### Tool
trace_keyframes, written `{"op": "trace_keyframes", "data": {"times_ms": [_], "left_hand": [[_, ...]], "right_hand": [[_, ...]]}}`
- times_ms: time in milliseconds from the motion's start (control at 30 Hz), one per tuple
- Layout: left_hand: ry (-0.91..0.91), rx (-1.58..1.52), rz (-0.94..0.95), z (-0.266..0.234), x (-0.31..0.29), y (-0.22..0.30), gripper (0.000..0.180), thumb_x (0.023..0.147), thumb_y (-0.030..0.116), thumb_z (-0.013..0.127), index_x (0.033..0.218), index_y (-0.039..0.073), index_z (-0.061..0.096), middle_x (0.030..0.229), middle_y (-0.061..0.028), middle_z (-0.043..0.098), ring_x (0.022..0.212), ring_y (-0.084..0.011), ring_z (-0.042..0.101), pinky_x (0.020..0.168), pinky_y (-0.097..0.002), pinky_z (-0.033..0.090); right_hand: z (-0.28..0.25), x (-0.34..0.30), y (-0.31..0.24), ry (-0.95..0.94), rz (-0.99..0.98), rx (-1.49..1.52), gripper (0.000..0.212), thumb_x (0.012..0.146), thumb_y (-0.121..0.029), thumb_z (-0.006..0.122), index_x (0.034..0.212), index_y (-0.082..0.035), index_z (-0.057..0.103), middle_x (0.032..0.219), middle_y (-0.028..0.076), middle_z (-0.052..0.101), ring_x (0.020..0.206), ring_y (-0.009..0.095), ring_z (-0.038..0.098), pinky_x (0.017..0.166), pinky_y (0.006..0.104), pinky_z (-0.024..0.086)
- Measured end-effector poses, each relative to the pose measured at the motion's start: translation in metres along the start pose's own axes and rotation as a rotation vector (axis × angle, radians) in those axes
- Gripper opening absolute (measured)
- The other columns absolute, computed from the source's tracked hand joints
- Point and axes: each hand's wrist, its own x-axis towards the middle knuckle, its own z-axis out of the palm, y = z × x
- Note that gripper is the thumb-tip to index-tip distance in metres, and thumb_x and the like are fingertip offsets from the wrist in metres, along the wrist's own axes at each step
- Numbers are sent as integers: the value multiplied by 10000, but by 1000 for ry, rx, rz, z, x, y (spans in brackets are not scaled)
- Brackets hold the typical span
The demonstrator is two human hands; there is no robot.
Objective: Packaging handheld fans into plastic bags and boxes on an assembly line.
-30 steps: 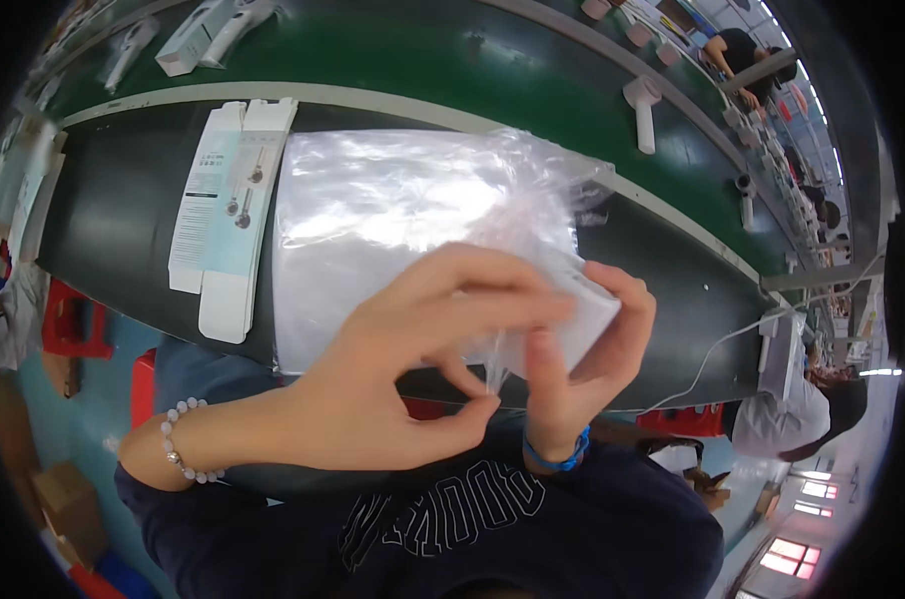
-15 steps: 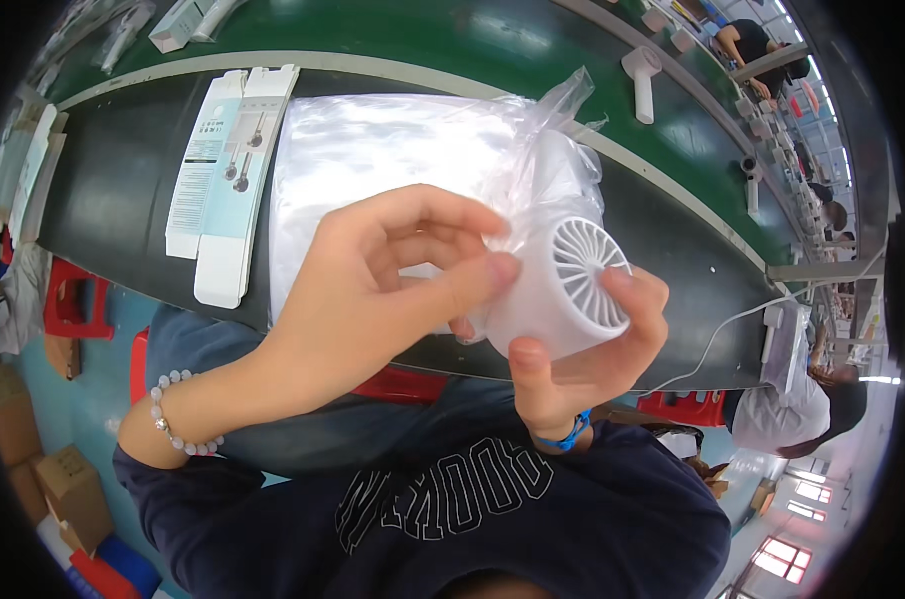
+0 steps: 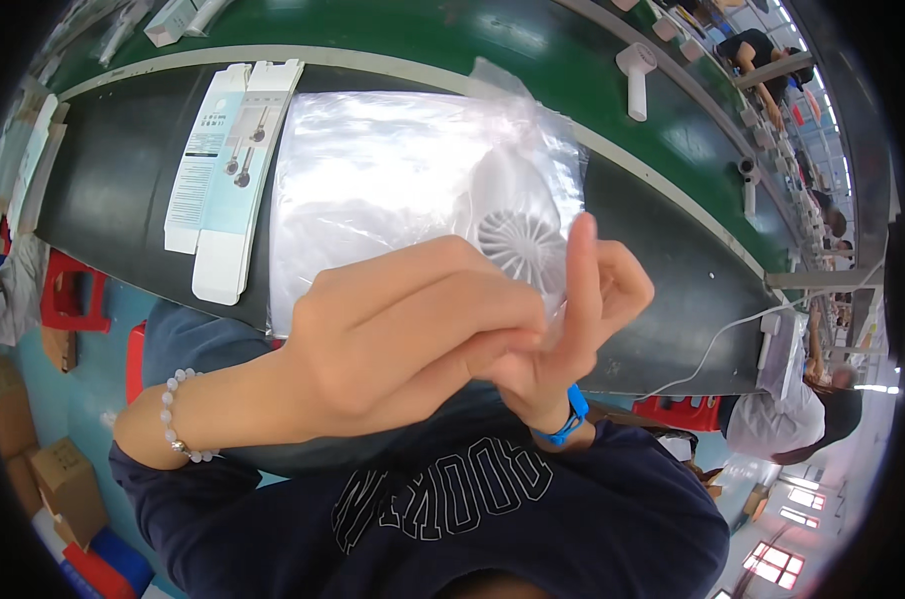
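A white handheld fan [image 3: 512,195] with a round slatted grille lies inside a clear plastic bag [image 3: 507,80], grille end toward me. My left hand [image 3: 422,324] reaches across in front of it, fingers closed in a pinch at the bag's near end. My right hand [image 3: 597,304] is against the left fingertips, one finger upright beside the grille and the others curled around the bag's near right side. The pinched plastic itself is mostly hidden by the fingers. Under the bagged fan lies a stack of clear plastic bags [image 3: 352,190].
Left of the stack, a flattened white and light-blue box [image 3: 218,170] lies on the black tabletop [image 3: 103,190]. Beyond the table runs a green conveyor [image 3: 402,35] carrying another white fan [image 3: 636,85]. A white cable [image 3: 712,339] crosses the table's right side. People work farther along the line.
The fan's grille end, bare before in my right hand, is now covered by the bag. My hands have come together at the bag's near end, and the bagged fan has shifted left.
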Motion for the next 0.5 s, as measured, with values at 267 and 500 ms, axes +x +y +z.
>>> {"op": "trace_keyframes", "data": {"times_ms": [267,500], "left_hand": [[25,-414,-236,-12,4,10,159,731,-28,717,874,16,664,805,-83,650,634,-166,590,581,-245,449],[134,141,498,6,-6,-5,153,731,74,668,882,91,682,836,-29,612,682,-158,575,605,-263,464]], "right_hand": [[16,1,17,-157,-114,90,625,782,-430,716,1300,-194,458,1367,267,406,1164,421,501,1001,604,284],[-10,76,48,-57,-303,-55,838,633,-170,840,1319,17,397,1178,189,564,1069,294,571,883,357,477]]}}
